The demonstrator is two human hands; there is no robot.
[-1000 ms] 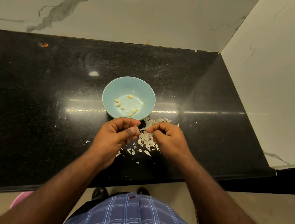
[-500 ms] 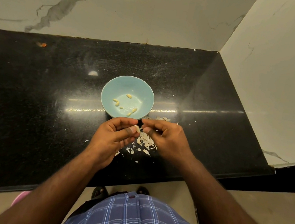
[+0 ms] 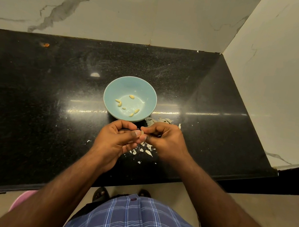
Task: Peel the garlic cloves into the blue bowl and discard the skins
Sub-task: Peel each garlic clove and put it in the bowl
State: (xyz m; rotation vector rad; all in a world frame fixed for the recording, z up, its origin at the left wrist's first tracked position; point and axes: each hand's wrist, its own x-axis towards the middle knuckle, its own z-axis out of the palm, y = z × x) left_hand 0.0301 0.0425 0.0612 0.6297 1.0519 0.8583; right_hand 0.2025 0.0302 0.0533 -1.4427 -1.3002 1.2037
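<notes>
Grip: left hand point(image 3: 118, 139) and right hand point(image 3: 164, 141) meet fingertip to fingertip over the near part of the counter, both pinching one small garlic clove point(image 3: 142, 132) between thumbs and curled fingers.
Left hand: fingers curled, thumb laid across toward the right, its nail showing; thumb and forefinger close on the clove.
Right hand: fingers bent inward, thumb and forefinger tips on the same clove from the right side.
Garlic clove: pale, mostly hidden by the fingertips; only a sliver shows between them.
Skins point(image 3: 145, 149): white flakes scattered on the counter under and just near of the hands; a second cluster lies just right of the bowl, beyond the right hand.
Blue bowl point(image 3: 114, 90): upright on the counter, just beyond the hands, not touched by either.
Peeled cloves point(image 3: 132, 97): six small yellowish pieces lying loose on the bowl's floor.
Counter point(image 3: 33, 99): black, speckled, glossy, with light streaks across it.
Wall point(image 3: 157, 10): pale marble with grey veining, behind and to the right.
Shirt point(image 3: 137, 223): blue check, buttoned, at the near edge.
</notes>
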